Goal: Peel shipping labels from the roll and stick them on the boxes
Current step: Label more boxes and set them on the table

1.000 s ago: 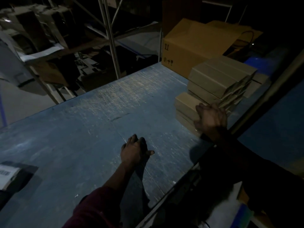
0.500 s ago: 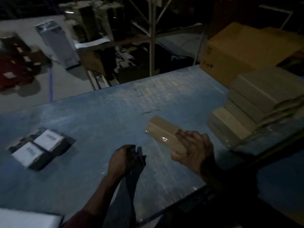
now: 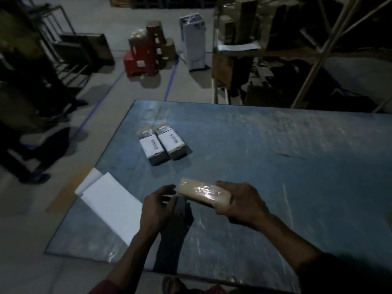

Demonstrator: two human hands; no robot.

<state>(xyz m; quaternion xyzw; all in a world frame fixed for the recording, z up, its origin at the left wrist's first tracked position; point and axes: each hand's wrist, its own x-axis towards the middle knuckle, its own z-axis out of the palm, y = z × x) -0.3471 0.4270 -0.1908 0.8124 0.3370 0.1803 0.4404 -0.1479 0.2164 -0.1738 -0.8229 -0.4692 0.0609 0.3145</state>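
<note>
The right hand [image 3: 239, 203] grips an unlabelled box [image 3: 202, 193], the left hand [image 3: 158, 205] loosely curled beside it; it likely needs setting down, then labelling.

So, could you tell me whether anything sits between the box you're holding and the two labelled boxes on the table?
Nothing visible does. The right hand grips the box, and only bare blue table lies between it and the two labelled boxes.

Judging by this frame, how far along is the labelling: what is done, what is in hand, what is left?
Done: two labelled boxes lie side by side on the blue table, white barcode labels up. In hand: the right hand grips a plain wrapped box with no label showing; the left hand reaches toward its near end. Left: labelling this box. White sheets lie at the table's left edge; whether they are labels is unclear.
</note>
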